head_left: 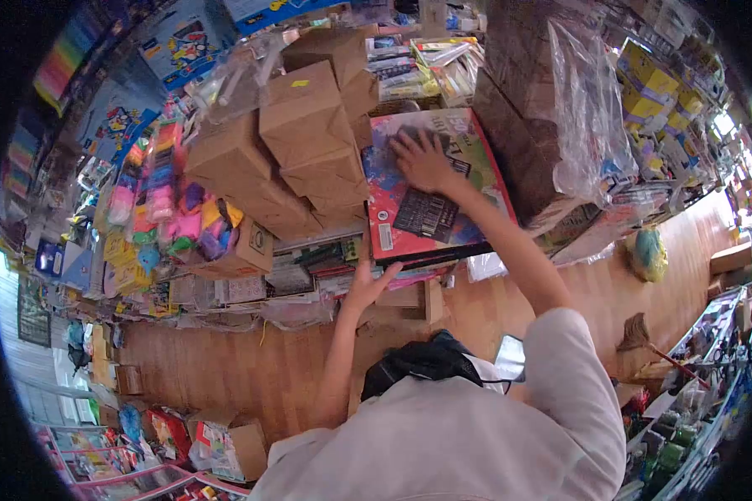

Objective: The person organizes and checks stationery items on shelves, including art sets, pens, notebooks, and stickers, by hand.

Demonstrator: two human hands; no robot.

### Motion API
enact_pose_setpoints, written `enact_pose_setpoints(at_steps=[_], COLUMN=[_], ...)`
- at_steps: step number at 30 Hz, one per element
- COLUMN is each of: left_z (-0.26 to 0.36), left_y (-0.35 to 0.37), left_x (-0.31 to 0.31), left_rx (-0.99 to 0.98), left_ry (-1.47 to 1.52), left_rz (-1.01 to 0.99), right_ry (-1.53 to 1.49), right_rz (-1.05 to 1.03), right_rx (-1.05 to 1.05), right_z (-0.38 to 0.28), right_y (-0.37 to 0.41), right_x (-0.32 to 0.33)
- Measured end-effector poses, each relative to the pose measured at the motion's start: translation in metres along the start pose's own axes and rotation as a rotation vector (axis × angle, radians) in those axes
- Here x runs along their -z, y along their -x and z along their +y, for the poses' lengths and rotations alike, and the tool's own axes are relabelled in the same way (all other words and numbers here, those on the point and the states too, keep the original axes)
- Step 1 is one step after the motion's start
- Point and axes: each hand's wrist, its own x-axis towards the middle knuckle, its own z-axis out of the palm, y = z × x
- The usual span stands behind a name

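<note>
Cardboard boxes (305,150) are stacked left of the right hand (422,159), which is spread flat on a red box (430,196). The box's edge is touched by the open left hand (368,284).

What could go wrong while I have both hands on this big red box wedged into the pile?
1. Neither hand really grips the red box. The right hand lies flat on its face and the left hand is spread at its near edge, so it may slip toward you.
2. The brown cartons are piled unevenly against its left side, and shifting the box could topple them.
3. The plastic-wrapped stack crowds its right side and its loose film might snag.
</note>
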Motion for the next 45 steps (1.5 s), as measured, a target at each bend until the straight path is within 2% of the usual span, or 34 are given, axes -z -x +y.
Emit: enact_pose_setpoints(at_steps=[4,7,9,11,15,18,21,24,27,31,33,34,36,39,40,45], left_z=[-0.009,-0.001,0.001,-0.006,-0.003,0.002,0.003,0.009,0.01,0.002,-0.015,-0.021,-0.033,-0.001,-0.008,-0.008], left_y=[-0.001,-0.001,-0.002,-0.006,-0.001,0.0,-0.002,0.001,0.003,0.001,-0.001,-0.002,0.001,0.001,-0.003,-0.003], left_x=[-0.002,-0.004,-0.005,-0.002,-0.004,-0.005,-0.004,-0.002,-0.002,-0.003,-0.004,-0.003,-0.003,-0.005,-0.004,-0.002], left_rx=[-0.034,-0.009,0.033,-0.049,-0.074,-0.032,0.0,0.121,0.126,0.116,-0.065,-0.068,-0.055,0.038,-0.034,-0.041], left_ry=[0.063,0.071,0.04,0.096,0.113,0.013,0.072,0.022,0.024,-0.011,0.078,0.086,-0.063,0.096,0.083,0.036], left_rz=[-0.025,0.004,0.045,-0.039,0.041,0.043,0.011,0.028,0.031,0.015,0.007,-0.026,0.092,0.023,0.017,0.014], right_ry=[-0.125,-0.241,-0.233,-0.231,-0.106,-0.141,-0.117,0.052,0.026,-0.044,-0.087,-0.117,-0.175,-0.289,-0.191,-0.008], right_rz=[0.153,0.145,0.135,0.127,0.038,0.021,-0.003,0.139,0.164,0.152,0.119,0.102,0.203,0.214,0.179,0.089], right_rx=[0.094,0.083,0.079,0.076,-0.066,-0.081,-0.086,-0.086,0.047,0.128,0.197,0.227,0.264,0.249,0.199,-0.161], right_z=[-0.048,-0.062,-0.056,-0.047,-0.003,0.021,0.022,0.013,0.003,-0.037,-0.059,-0.068,-0.079,-0.07,-0.062,0.032], right_y=[0.111,0.155,0.149,0.131,0.035,-0.035,-0.074,-0.075,-0.045,0.037,0.08,0.098,0.126,0.114,0.099,-0.013], right_x=[0.038,0.06,0.058,0.051,0.014,-0.002,-0.016,-0.023,-0.022,0.01,0.038,0.048,0.05,0.044,0.037,-0.005])
